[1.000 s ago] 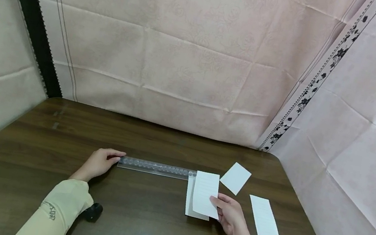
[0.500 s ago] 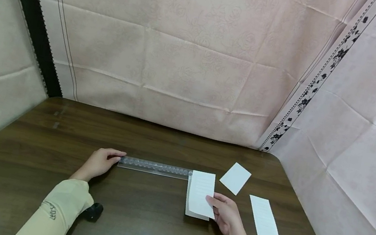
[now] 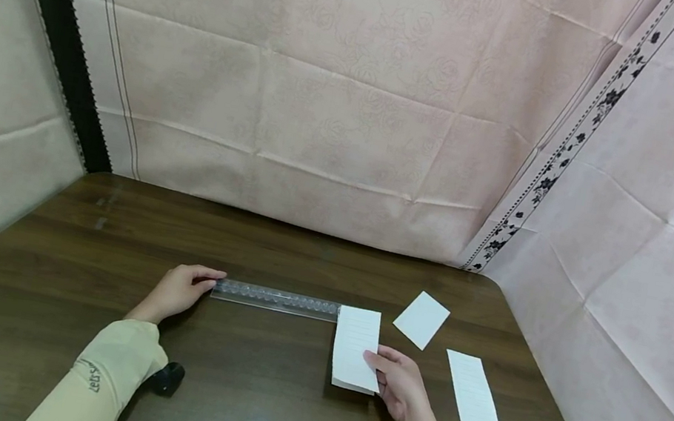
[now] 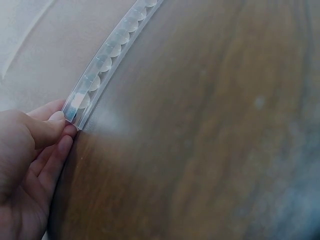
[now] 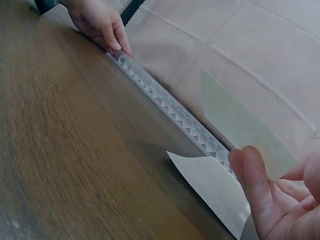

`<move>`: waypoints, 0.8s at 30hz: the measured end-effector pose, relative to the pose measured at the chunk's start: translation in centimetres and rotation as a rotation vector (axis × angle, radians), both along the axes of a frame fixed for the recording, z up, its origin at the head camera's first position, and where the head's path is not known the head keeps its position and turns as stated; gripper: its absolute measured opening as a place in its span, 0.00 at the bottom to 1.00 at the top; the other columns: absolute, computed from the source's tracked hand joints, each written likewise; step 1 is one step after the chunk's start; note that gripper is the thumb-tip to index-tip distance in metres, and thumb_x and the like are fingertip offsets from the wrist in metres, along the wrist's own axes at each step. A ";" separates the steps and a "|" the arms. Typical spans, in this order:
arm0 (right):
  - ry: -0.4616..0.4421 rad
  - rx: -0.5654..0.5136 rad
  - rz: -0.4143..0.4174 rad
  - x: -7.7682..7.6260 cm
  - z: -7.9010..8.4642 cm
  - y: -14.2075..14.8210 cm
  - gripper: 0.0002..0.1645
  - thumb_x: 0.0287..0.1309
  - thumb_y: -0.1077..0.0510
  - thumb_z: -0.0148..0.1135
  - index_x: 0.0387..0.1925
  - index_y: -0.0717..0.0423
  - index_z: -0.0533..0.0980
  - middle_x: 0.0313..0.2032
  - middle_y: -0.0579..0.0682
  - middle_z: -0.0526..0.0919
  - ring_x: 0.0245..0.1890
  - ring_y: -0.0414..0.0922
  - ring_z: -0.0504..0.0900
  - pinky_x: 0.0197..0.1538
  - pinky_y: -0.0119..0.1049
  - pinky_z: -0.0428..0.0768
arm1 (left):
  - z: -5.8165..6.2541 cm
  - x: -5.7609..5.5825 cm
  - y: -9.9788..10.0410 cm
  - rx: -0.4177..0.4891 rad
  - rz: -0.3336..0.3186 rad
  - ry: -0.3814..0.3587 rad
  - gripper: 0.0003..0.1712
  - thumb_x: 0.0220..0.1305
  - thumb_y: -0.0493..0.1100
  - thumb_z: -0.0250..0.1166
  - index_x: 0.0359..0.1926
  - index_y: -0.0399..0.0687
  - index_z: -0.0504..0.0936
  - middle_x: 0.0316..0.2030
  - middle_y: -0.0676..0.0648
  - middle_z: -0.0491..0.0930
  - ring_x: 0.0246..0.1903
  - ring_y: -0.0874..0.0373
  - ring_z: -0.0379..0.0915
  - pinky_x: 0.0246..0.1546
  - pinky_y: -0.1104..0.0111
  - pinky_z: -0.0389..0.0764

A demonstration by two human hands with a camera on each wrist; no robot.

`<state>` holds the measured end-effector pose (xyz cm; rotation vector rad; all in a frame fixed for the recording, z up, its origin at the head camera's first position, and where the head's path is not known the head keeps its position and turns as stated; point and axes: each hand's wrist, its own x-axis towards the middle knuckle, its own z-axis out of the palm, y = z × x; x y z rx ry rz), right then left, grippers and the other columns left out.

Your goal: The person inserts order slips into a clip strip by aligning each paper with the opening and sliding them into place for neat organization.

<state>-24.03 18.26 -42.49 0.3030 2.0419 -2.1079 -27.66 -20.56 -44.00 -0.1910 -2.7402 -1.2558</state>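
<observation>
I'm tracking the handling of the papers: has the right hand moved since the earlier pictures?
Yes. In the head view, the right hand with its paper slip has shifted left, farther from the rightmost loose paper, which has stayed put.

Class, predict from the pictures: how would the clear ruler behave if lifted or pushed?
The clear ruler is probably light, since it looks thin and see-through. Its flat shape suggests it would slide rather than roll. Held only by the end that the left hand pinches, it might flex slightly, being long and narrow.
</observation>
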 end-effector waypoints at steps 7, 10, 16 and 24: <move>-0.013 -0.013 -0.004 0.0 -0.2 -0.3 0.21 0.55 0.65 0.63 0.49 0.72 0.73 0.32 0.53 0.83 0.31 0.43 0.82 0.34 0.37 0.81 | 0.0 0.0 0.0 -0.001 -0.004 0.003 0.16 0.67 0.36 0.55 0.53 0.41 0.79 0.53 0.37 0.75 0.55 0.40 0.67 0.53 0.47 0.68; -0.014 -0.011 -0.008 -0.1 -0.3 -0.4 0.20 0.55 0.65 0.64 0.48 0.72 0.73 0.31 0.52 0.82 0.30 0.42 0.81 0.34 0.36 0.81 | -0.1 0.0 0.1 -0.001 -0.006 0.005 0.16 0.67 0.36 0.55 0.53 0.41 0.79 0.53 0.37 0.75 0.55 0.40 0.67 0.52 0.47 0.68; -0.012 -0.004 0.001 0.1 -0.2 -0.7 0.22 0.55 0.65 0.63 0.50 0.72 0.71 0.31 0.51 0.82 0.30 0.41 0.80 0.34 0.34 0.81 | 0.0 0.0 0.0 -0.001 -0.007 0.005 0.16 0.67 0.37 0.55 0.54 0.42 0.79 0.53 0.37 0.75 0.55 0.40 0.67 0.52 0.47 0.68; -0.007 -0.012 0.019 0.0 -0.1 -1.0 0.22 0.56 0.65 0.63 0.51 0.72 0.70 0.32 0.52 0.82 0.31 0.42 0.81 0.35 0.36 0.81 | 0.1 0.1 0.0 -0.004 -0.006 0.004 0.16 0.68 0.37 0.55 0.54 0.42 0.79 0.54 0.37 0.74 0.56 0.39 0.66 0.53 0.47 0.68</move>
